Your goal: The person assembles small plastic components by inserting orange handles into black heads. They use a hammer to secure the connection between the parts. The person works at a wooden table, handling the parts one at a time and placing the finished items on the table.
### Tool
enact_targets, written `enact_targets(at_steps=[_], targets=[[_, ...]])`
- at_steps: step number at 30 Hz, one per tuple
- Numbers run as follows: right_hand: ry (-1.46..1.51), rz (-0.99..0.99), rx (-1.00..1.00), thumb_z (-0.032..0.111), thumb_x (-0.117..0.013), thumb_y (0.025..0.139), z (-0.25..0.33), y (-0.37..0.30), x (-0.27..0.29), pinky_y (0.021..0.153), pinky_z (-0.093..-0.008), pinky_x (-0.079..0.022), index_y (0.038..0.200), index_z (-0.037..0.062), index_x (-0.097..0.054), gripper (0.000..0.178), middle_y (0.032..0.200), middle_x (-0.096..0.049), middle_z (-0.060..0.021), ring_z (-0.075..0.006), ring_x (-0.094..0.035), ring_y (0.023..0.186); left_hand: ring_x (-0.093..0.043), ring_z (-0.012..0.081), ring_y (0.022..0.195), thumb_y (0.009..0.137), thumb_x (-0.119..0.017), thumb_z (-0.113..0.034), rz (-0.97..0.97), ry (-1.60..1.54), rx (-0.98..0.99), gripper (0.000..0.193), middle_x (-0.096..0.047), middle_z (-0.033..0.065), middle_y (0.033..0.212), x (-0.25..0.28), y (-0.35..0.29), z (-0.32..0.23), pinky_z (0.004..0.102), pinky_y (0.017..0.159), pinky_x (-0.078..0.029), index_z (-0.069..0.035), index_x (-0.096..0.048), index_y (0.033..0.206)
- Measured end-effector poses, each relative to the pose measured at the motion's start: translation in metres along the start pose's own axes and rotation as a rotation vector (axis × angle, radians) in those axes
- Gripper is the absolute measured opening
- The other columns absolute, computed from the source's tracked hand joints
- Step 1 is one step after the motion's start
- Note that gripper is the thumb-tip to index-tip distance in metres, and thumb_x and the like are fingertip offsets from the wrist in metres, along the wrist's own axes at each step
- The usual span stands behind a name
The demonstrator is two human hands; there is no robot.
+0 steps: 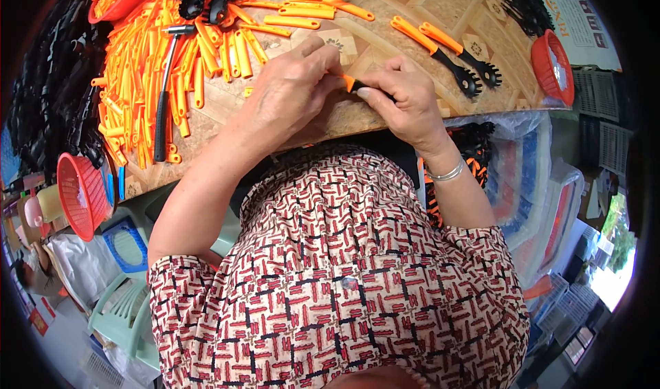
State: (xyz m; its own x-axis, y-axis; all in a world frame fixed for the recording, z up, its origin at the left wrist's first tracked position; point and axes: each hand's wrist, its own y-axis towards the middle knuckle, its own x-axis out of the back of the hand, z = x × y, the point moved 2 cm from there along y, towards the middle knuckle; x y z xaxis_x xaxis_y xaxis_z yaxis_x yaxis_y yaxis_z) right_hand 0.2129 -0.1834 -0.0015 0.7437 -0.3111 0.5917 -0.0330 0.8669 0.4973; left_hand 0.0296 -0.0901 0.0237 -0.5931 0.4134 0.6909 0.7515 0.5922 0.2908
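On my worktop (412, 4), left to right: a heap of orange handles (148, 80), a hammer (163, 100) lying on it; my left hand (295, 76) and right hand (407, 100), close together, both clamped on one orange-and-black utensil (348, 82) near the front edge; two spaghetti spoons (445, 60).

Bare tabletop (378, 42) beyond the right hand (409, 104), two toothed spoons (440, 56) lying across it, heaped orange handles (141, 80) and hammer (162, 110) blocking left
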Motion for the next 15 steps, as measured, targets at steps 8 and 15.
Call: enact_targets(at_steps=[8,15], targets=[[-0.554,-0.026,0.215,0.004,-0.075,0.079,0.016,0.006,0.011,0.079,-0.0366,-0.046,0.108,0.0096,-0.075,0.03,0.07,-0.063,-0.0019,-0.0215,-0.062,0.069,-0.065,0.0331,0.091,0.091,-0.074,-0.014,-0.09,0.138,-0.103,0.024,-0.063,0.0124,0.1,0.006,0.003,0.014,0.0413,0.08,-0.053,-0.007,-0.068,0.114],[-0.676,-0.004,0.147,0.008,-0.076,0.08,0.013,-0.014,0.012,0.089,-0.0406,-0.044,0.122,0.0103,-0.071,0.042,0.1,-0.065,-0.005,-0.025,-0.062,0.096,-0.059,0.029,0.103,0.086,-0.075,-0.011,-0.156,0.768,-0.164,0.026,-0.065,0.0052,0.106,0.056,0.012,0.072,0.0404,0.087,-0.051,-0.016,-0.074,0.111]])
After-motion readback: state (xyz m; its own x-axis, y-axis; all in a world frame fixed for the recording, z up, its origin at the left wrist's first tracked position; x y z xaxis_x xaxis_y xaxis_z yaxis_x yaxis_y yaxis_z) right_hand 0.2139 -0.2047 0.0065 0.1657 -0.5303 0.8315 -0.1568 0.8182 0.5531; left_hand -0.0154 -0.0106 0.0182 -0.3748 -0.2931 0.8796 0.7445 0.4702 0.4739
